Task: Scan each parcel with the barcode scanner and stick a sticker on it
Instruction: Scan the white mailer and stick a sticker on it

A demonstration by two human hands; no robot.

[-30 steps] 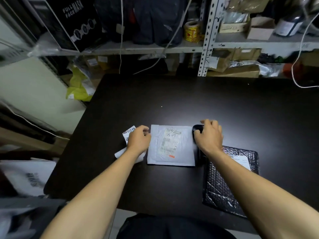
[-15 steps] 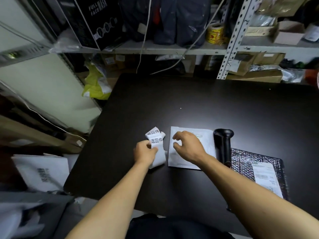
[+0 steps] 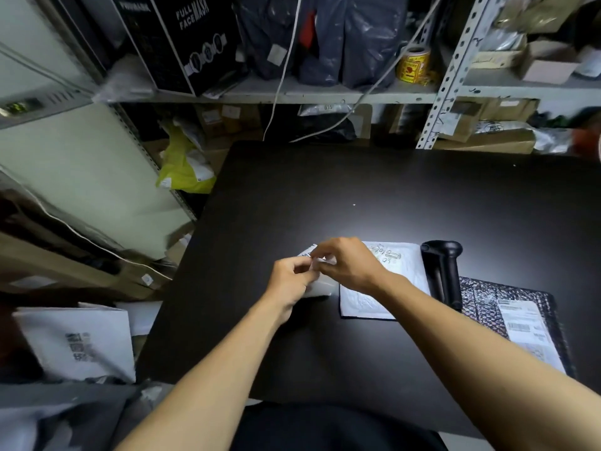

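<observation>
Reaching in from the near edge of the black table [image 3: 325, 177], both bare forearms converged to the left of the white parcel. The left hand [image 3: 290, 281] was curled, fingers pinched on a strip of white sticker sheet [image 3: 320, 288]; the right hand [image 3: 348, 266] arched over it, fingertips pressed together at the strip's upper edge, the two hands touching there. Printing on the strip was too blurred to read. The white parcel [image 3: 403, 275], a soft padded mailer with a crinkled surface and a handwritten label, lay flat just right of the hands, partly under the right wrist. The barcode scanner [image 3: 442, 271], matte black plastic with a rounded head, lay along the mailer's right edge, untouched. Beside it sat a black bubble-wrap parcel [image 3: 481, 297], glossy and dimpled, carrying a white shipping label [image 3: 523, 323]. Metal shelving [image 3: 292, 92] behind held bags and boxes.
</observation>
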